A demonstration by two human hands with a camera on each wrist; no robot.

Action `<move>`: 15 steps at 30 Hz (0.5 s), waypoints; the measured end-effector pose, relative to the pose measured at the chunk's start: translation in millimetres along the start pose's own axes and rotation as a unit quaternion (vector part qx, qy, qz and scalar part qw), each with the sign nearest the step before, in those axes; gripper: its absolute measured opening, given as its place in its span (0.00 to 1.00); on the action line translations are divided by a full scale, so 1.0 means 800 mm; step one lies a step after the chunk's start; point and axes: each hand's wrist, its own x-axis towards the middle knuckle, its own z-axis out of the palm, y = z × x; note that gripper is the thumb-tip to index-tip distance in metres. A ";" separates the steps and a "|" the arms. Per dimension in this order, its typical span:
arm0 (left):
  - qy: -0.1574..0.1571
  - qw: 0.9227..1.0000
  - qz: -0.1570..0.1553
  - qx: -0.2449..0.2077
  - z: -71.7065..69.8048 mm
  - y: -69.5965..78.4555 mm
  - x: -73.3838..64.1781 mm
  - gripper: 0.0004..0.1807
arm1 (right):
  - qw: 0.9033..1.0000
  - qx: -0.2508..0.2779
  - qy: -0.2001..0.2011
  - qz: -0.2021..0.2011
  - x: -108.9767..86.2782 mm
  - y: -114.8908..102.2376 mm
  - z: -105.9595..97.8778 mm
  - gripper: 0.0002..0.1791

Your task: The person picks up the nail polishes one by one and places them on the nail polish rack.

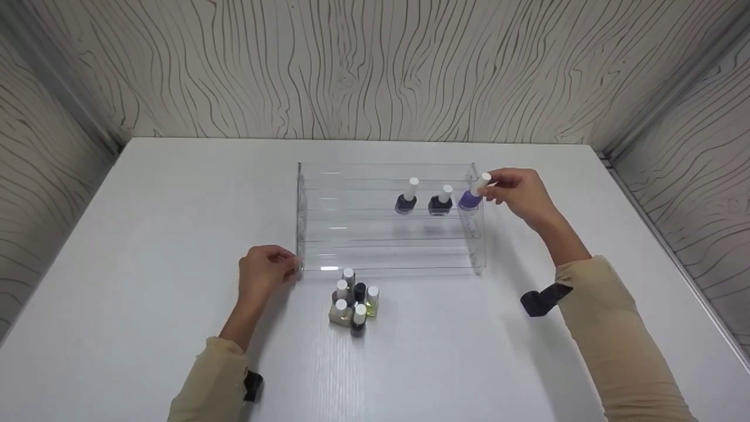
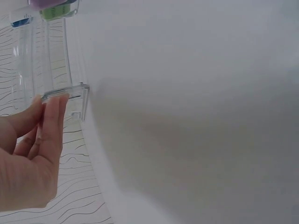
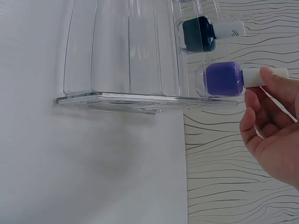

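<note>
So the right hand [image 3: 278, 142] has thumb and fingers pinching the white cylindrical cap of a purple glass nail polish bottle [image 3: 223, 79], right by the end panel of a clear acrylic tiered rack [image 3: 110, 51]. Just beside it there's a dark teal glass bottle [image 3: 198, 35], white cap too, with little dark marks. Glossy white tabletop [image 3: 93, 177] underneath, plus a pale panel with dark wood-grain lines [image 3: 233, 158].
</note>
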 end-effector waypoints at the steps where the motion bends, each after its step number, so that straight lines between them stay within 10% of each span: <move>1: -0.001 1.000 0.000 0.000 0.001 -0.003 0.002 0.02 | 1.000 0.000 -0.001 0.001 0.001 0.002 0.000 0.14; 8: -0.005 1.000 -0.003 -0.002 -0.001 0.002 0.000 0.03 | 1.000 -0.002 -0.008 0.002 0.009 0.022 0.004 0.15; 15: -0.013 0.999 -0.002 -0.036 -0.032 0.070 -0.044 0.02 | 1.000 -0.005 -0.013 -0.002 0.009 0.028 0.006 0.14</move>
